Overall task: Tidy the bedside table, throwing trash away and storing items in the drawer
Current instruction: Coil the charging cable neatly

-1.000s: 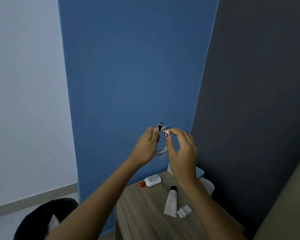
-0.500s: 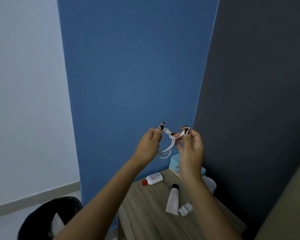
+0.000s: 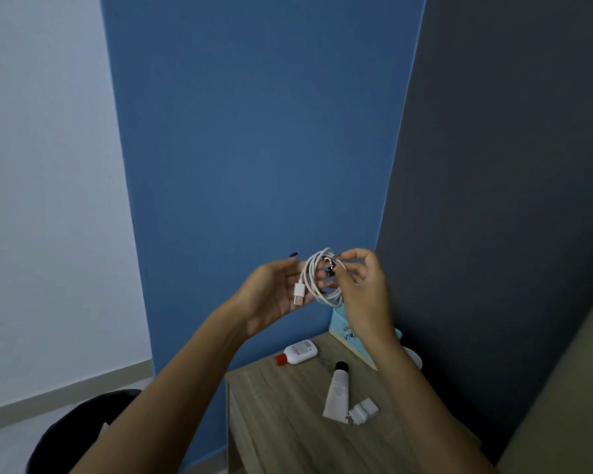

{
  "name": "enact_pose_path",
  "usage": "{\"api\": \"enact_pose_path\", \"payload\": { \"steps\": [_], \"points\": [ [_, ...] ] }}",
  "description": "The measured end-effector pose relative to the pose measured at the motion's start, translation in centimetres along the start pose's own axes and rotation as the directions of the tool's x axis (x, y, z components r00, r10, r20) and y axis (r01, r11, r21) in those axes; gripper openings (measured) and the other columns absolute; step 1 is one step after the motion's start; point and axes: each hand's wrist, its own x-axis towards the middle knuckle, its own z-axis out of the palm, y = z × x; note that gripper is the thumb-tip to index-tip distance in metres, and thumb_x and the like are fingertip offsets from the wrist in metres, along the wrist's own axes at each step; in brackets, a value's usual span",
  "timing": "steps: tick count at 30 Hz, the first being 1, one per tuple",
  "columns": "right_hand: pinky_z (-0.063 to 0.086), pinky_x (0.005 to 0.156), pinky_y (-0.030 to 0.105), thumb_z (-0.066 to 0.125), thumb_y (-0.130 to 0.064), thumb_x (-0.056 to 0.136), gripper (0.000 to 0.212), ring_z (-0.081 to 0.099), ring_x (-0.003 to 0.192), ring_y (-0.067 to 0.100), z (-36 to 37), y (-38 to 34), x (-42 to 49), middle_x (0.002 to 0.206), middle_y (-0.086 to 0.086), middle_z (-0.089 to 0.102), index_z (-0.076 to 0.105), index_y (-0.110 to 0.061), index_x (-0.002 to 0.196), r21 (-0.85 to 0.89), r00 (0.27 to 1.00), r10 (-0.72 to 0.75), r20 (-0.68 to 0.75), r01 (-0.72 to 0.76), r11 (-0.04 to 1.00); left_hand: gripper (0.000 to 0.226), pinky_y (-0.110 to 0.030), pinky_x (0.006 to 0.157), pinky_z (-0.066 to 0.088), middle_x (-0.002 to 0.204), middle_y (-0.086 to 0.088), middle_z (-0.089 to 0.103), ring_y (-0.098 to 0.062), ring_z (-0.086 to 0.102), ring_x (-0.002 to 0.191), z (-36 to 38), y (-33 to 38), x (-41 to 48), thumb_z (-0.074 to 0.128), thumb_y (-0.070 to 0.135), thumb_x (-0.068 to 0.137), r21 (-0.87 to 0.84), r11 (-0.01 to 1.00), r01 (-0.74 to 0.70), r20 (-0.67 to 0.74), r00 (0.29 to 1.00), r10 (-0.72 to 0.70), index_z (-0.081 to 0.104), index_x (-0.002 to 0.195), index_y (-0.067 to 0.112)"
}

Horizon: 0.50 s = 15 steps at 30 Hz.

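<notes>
I hold a coiled white USB cable (image 3: pixel 317 280) in the air above the wooden bedside table (image 3: pixel 288 415). My left hand (image 3: pixel 271 295) is turned palm up with the coil looped around its fingers and the USB plug hanging over the palm. My right hand (image 3: pixel 363 285) pinches the coil's upper right side. On the table lie a small white bottle with a red cap (image 3: pixel 297 352), a white tube with a black cap (image 3: pixel 338 391) and a white charger plug (image 3: pixel 363 412). A light blue box (image 3: pixel 348 331) stands at the table's back, partly hidden by my right forearm.
A black trash bin (image 3: pixel 83 429) stands on the floor left of the table, partly behind my left arm. A blue wall rises behind the table, a dark grey wall on the right. A beige surface (image 3: pixel 569 405) fills the lower right corner.
The cable now sits as a round coil on my left fingers, with that palm turned up. My right hand has shifted from pulling the cable's end to gripping the coil.
</notes>
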Motion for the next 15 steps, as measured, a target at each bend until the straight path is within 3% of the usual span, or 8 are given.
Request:
{"api": "enact_pose_path", "payload": {
  "steps": [3,6,11,15],
  "points": [
    [0.059,0.072,0.042,0.061,-0.016,0.091,0.008,0.068,0.080,0.011,-0.1,0.0,0.0,0.090,-0.004,0.068,0.055,-0.020,0.096,-0.057,0.998,-0.037,-0.043,0.034,0.998,0.028,-0.029,0.081,0.060,0.103,-0.014,0.067,-0.021,0.067,0.090,-0.3,0.0,-0.3,0.042,0.009,0.096,0.010,1.000,-0.009,0.001,1.000,0.009,0.063,0.112,-0.001],
    [0.058,0.064,0.041,0.061,-0.019,0.092,0.007,0.067,0.073,0.011,-0.1,0.3,0.1,0.087,-0.004,0.067,0.055,-0.019,0.095,-0.097,0.995,-0.065,-0.080,0.057,0.994,0.026,-0.032,0.085,0.059,0.099,-0.016,0.069,-0.024,0.070,0.091,-0.9,0.0,-0.5,0.046,0.006,0.095,0.059,0.998,0.007,-0.023,1.000,-0.006,0.063,0.113,-0.004],
    [0.056,0.059,0.042,0.060,-0.021,0.093,0.005,0.067,0.066,0.015,-0.1,0.6,0.0,0.080,-0.006,0.066,0.055,-0.022,0.094,-0.174,0.987,-0.113,-0.119,0.091,0.980,0.021,-0.021,0.078,0.059,0.086,-0.009,0.075,-0.014,0.073,0.083,-1.5,-0.1,-0.7,0.050,0.001,0.094,0.207,0.978,-0.035,-0.093,0.994,0.056,0.067,0.105,-0.001],
    [0.052,0.063,0.028,0.057,-0.020,0.094,0.004,0.064,0.075,0.014,0.3,0.9,-0.3,0.088,-0.005,0.066,0.056,-0.020,0.098,-0.309,0.964,-0.228,-0.137,0.178,0.934,0.018,-0.015,0.069,0.058,0.083,-0.005,0.076,-0.008,0.073,0.075,-1.4,0.0,-0.7,0.053,0.002,0.093,0.123,0.992,-0.030,-0.138,0.989,0.047,0.068,0.101,0.000]
  ]
}}
